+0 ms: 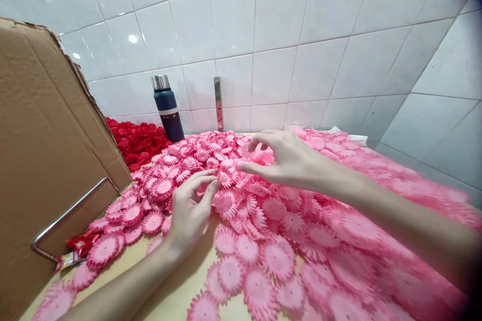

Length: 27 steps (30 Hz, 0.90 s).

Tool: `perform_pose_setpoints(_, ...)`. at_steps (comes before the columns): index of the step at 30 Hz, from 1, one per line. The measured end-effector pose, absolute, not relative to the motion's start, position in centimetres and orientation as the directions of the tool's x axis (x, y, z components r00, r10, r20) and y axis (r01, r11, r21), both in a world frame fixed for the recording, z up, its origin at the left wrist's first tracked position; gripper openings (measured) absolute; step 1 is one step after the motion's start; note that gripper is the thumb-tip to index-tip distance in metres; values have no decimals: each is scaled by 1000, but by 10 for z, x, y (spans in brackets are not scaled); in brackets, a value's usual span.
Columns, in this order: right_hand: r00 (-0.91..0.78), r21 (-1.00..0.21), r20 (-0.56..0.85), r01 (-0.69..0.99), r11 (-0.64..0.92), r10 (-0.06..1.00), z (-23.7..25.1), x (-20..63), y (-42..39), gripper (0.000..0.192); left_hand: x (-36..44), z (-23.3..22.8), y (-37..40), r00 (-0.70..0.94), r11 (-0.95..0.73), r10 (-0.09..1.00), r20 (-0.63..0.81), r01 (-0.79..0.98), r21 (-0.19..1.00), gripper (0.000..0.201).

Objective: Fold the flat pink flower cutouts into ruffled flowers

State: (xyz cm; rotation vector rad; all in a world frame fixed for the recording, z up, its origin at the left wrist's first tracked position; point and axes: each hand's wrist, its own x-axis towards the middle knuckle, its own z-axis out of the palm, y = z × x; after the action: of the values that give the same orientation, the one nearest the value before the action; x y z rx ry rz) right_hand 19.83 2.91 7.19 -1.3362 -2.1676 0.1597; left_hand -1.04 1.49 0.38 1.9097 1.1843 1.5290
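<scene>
Pink flower-shaped discs [246,250] with fringed edges and small centre holes lie in a wide heap over the table. My left hand [191,208] is at the near side of the heap, thumb and forefinger brought together at the edge of one small pink disc [225,179], which they seem to pinch. Above the heap, further right, is my right hand [288,160]. Its thumb is stretched out and its fingers curve apart from it, with a gap between; I make out nothing held there.
A cardboard box [48,125] stands at left, with a bent metal rod [71,210] and red wrappers [81,243] beside it. Darker red pieces [137,140] are piled behind. A blue bottle [168,110] and a metal bracket [218,104] are near the tiled wall [278,20].
</scene>
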Motion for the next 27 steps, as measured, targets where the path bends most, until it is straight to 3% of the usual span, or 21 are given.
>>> perform_pose_setpoints(4, -346, -337, 458, 785, 520, 819, 72, 188, 22, 22, -8, 1, 12, 114, -581, 803, 585, 369, 725, 12)
perform_pose_setpoints(11, -553, -573, 206, 600, 557, 808, 74, 177, 15, 20, -9, 1, 12, 166, -607, 789, 592, 363, 707, 15)
perform_pose_setpoints(27, -575, -570, 201, 590, 572, 793, 65, 175, 15, 16, -9, 0, 12, 194, -653, 750, 633, 372, 660, 14)
